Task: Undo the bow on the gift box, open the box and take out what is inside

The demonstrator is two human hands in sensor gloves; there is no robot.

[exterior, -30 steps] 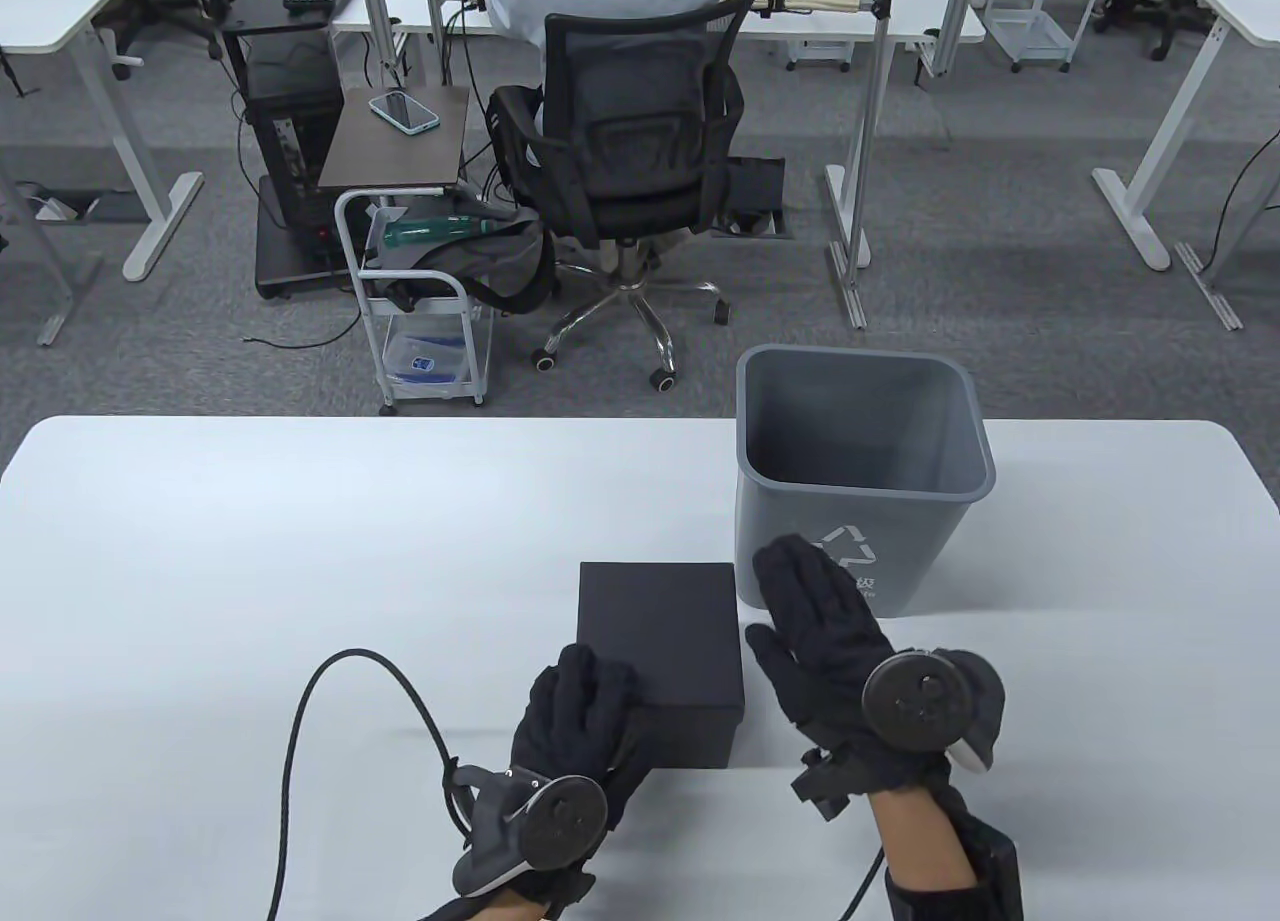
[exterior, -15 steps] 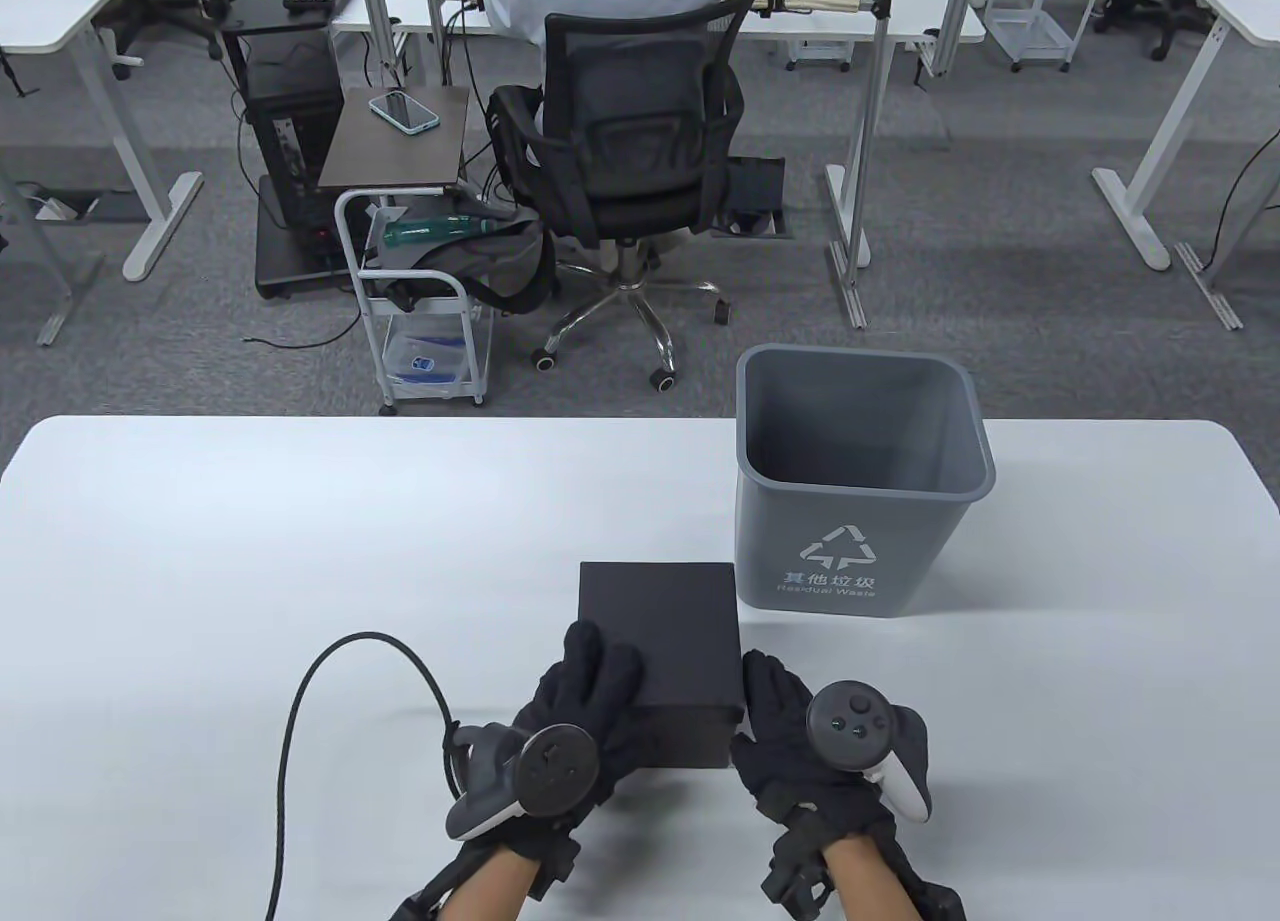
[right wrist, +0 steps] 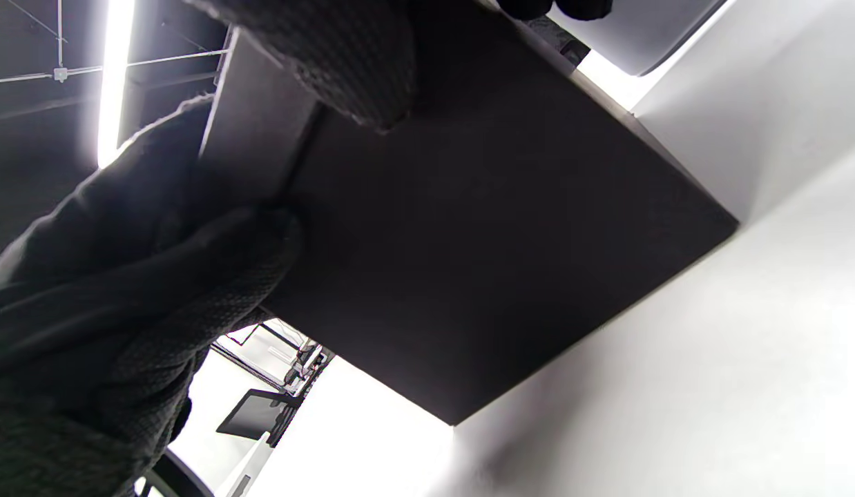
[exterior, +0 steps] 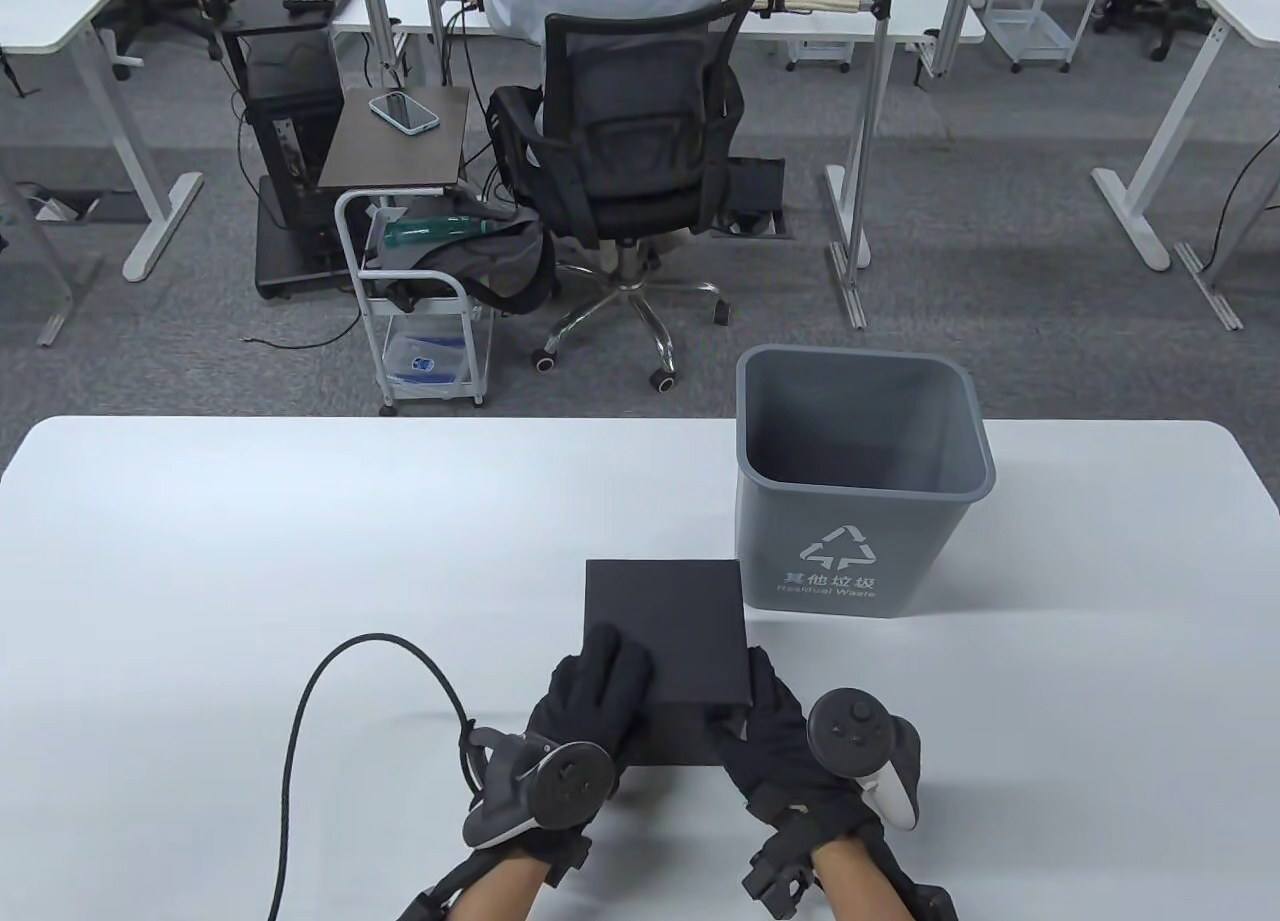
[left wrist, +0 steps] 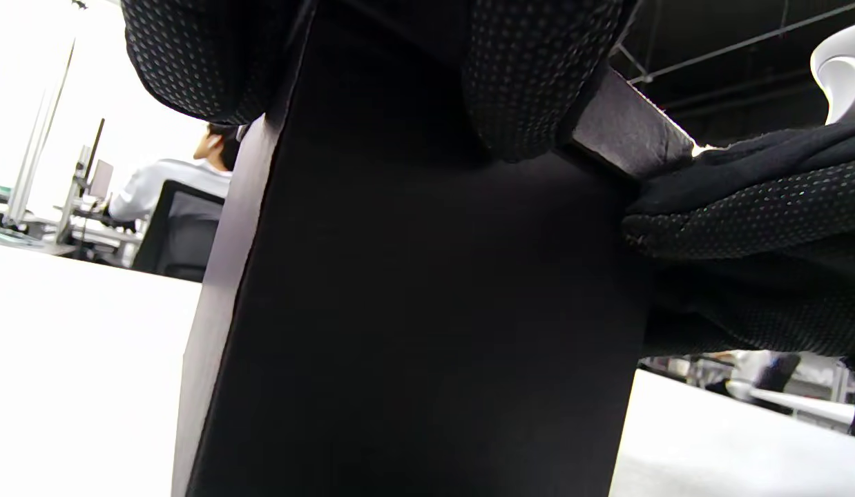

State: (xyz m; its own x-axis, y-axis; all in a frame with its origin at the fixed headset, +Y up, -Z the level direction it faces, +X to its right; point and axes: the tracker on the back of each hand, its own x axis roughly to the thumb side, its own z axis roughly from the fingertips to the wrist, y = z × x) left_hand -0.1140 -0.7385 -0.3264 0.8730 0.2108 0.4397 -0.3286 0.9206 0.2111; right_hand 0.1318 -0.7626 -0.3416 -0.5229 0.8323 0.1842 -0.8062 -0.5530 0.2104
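Observation:
A black gift box stands on the white table, near the front edge; no bow or ribbon shows on it. Its lid sits slightly raised and askew over the box body. My left hand grips the lid's near left corner, fingers curled over the top edge. At the near right corner my right hand grips the lid, its fingers over the rim. The wrist views show the box's dark side wall. The inside of the box is hidden.
A grey waste bin stands on the table just behind and right of the box. A black cable loops from my left wrist across the table. Beyond the far edge a person sits in an office chair.
My right hand drew back from near the bin and took the lid's near right corner. The left hand slid further onto the lid, which now stands lifted off the body.

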